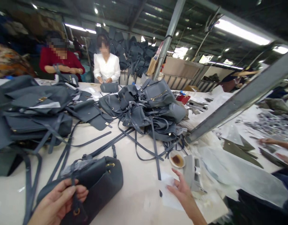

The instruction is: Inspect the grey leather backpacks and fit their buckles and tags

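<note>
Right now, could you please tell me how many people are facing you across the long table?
2: one in a red top at left, one in a white blouse at centre; others may be hidden.

The bare left hand sits at the lower left of the frame, its fingers curled inward and pinched toward the thumb. The bare right hand sits right of lower centre, fingers loosely spread and open, its bare forearm entering from the bottom edge.
</note>
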`<state>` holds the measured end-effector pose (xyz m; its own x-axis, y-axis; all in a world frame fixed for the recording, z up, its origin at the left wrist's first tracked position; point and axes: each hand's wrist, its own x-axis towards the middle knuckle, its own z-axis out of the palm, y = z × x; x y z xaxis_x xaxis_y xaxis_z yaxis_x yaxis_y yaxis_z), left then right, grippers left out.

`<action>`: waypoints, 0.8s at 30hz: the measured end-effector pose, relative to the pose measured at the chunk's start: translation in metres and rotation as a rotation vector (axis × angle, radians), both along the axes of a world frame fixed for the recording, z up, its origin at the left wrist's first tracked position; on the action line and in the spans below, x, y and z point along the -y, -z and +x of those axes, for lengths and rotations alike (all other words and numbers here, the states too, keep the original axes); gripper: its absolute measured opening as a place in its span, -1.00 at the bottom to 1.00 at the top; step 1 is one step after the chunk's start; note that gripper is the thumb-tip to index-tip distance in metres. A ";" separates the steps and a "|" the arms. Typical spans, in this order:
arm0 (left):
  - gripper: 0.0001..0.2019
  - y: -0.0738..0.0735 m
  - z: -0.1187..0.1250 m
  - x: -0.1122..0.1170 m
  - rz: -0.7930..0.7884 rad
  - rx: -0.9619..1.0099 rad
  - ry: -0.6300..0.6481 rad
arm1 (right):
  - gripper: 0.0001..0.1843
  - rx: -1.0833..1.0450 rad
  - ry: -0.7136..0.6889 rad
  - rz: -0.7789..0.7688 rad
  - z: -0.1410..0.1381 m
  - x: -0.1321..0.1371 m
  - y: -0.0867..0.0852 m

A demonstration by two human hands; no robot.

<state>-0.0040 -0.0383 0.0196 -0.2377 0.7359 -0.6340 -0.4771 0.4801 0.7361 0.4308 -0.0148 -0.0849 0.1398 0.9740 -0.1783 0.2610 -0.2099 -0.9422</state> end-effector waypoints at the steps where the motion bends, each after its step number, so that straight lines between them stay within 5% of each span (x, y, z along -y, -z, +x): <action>1: -0.43 -0.005 0.001 0.002 0.010 -0.002 0.025 | -0.17 -0.168 -0.053 -0.058 -0.015 -0.002 -0.018; 5: -0.58 -0.019 0.002 0.011 0.064 0.047 0.172 | -0.51 -0.394 -0.427 -0.299 -0.086 -0.008 -0.088; 8: -0.60 -0.024 -0.001 0.016 0.108 0.079 0.212 | -0.66 -0.445 -0.623 -0.409 -0.146 -0.008 -0.112; 15: -0.69 -0.035 -0.003 0.018 0.159 -0.160 0.132 | -0.71 -0.378 -0.647 -0.336 -0.264 0.011 -0.084; 19: -0.81 -0.038 -0.001 0.023 0.236 -0.226 0.103 | -0.66 -0.396 -0.597 -0.288 -0.285 0.011 -0.083; 24: -0.85 -0.022 0.008 0.033 0.286 -0.317 0.054 | -0.58 -0.703 -0.456 -0.389 -0.290 0.012 -0.096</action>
<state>0.0042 -0.0714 0.0417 -0.3444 0.8880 -0.3049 -0.1858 0.2539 0.9492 0.1406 -0.0266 0.0116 -0.5073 0.7618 -0.4029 -0.2092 -0.5624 -0.8000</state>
